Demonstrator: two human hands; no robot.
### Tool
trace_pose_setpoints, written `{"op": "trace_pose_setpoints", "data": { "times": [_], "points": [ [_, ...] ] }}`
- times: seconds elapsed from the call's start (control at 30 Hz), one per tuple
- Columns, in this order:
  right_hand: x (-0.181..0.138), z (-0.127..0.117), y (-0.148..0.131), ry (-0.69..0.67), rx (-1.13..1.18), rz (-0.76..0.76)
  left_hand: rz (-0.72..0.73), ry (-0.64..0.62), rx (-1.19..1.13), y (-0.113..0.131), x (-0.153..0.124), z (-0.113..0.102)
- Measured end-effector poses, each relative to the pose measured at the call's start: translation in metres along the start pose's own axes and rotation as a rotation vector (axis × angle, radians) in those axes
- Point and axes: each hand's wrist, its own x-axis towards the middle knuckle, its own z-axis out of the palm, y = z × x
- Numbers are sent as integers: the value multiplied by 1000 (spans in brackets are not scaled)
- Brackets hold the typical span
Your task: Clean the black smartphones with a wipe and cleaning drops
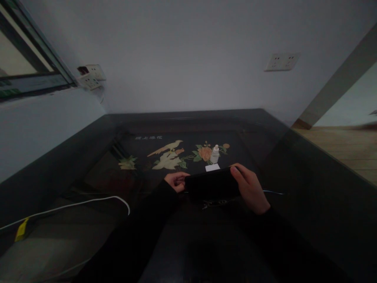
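A flat, dark, rectangular object (213, 185) is held level between my two hands, too dark to tell its exact kind. My left hand (178, 181) has its fingers curled at the left end. The right end is gripped by my right hand (250, 189), with the thumb on top and the other fingers mostly hidden. Just beyond the object lies a small white flat piece (212, 168) on the table. Behind that stands a small white bottle (215, 154) with a narrow top, upright.
The dark glossy table (97, 165) carries an inlaid picture of birds and flowers (168, 160). A white cable (88, 201) with a yellow tag (21, 230) runs at the left. Wall sockets (282, 62) are on the wall behind. A window (26, 51) is at the upper left.
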Motion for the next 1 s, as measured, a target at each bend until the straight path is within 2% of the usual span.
{"op": "trace_pose_setpoints", "data": {
  "times": [0.5,1.0],
  "points": [
    [3,-1,3,-6,36,7,-12,-53,-48,-15,9,-7],
    [4,1,13,-43,160,41,-31,-85,-102,-11,7,-6]
  ]
}}
